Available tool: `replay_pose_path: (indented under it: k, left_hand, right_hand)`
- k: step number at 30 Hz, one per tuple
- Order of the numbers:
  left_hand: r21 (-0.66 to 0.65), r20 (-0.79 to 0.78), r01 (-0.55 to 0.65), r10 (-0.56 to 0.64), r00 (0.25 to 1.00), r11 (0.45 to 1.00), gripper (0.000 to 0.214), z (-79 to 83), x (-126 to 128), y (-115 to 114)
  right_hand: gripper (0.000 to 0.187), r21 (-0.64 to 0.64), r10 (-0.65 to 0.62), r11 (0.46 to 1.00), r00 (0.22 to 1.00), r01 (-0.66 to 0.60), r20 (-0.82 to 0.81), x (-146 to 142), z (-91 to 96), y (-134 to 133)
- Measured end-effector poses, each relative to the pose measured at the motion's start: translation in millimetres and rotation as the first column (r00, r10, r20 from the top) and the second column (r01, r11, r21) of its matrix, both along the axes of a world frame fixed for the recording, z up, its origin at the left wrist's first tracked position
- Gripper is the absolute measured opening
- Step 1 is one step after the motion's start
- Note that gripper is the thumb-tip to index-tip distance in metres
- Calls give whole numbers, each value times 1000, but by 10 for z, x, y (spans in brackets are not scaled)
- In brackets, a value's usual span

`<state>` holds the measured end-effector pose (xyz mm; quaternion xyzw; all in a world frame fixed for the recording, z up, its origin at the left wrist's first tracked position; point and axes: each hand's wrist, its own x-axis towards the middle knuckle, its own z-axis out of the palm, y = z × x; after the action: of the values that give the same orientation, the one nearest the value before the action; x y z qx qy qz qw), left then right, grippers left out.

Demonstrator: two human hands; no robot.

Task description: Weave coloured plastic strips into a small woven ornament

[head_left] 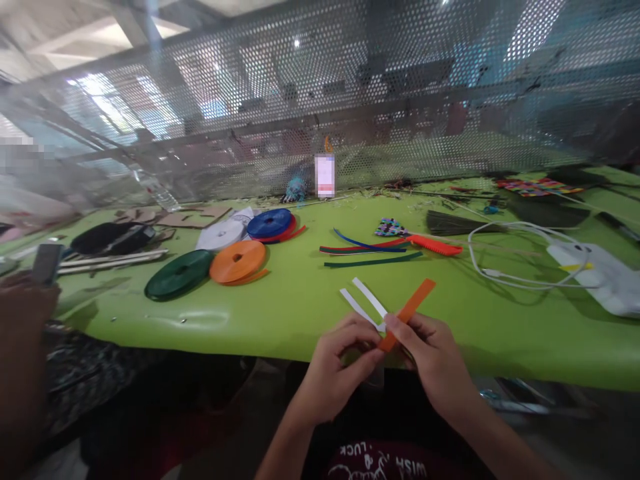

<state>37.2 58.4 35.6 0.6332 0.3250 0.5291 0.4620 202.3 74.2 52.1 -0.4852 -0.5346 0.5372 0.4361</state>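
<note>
Just above the table's front edge, my left hand [345,360] and my right hand [427,350] meet, both closed. Between them they pinch a flat orange strip [417,300] that slants up to the right. A folded white strip [369,298] crosses it at my fingers, its two ends pointing away to the upper left. Which fingers hold the white strip is partly hidden. Beyond my hands lie loose red, blue and green strips [373,260]. A small woven multicoloured piece [391,227] sits near an orange-handled cutter [434,245].
Rolls of green [179,275], orange [239,261], white and blue strip [271,224] lie to the left. A white device with a cable [600,277] is at the right. A phone [325,175] leans against the mesh panel [400,100]. Another person's arm [23,360] enters at left.
</note>
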Motion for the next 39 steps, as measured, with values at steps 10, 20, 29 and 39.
replay_pose_path:
  k: [10,20,29,39]
  left_hand:
    - [-42,235,137,-124,964,990,12,-37,29,-18]
    - [-198,248,178,-126,960,964,15,-67,-15,9]
    - [-270,103,158,-134,986,950,17,41,-85,-15]
    - [-335,-157,123,-184,970,934,26,105,-279,70]
  right_hand:
    - [50,-88,126,986,979,-142,-159,-65,82,-3]
    - [58,-120,13,993,996,-24,-91,-47,-71,-1]
    - [57,-44,100,994,995,-100,16,56,-43,38]
    - [53,-33,-60,998,996,59,-60,284,-14,144]
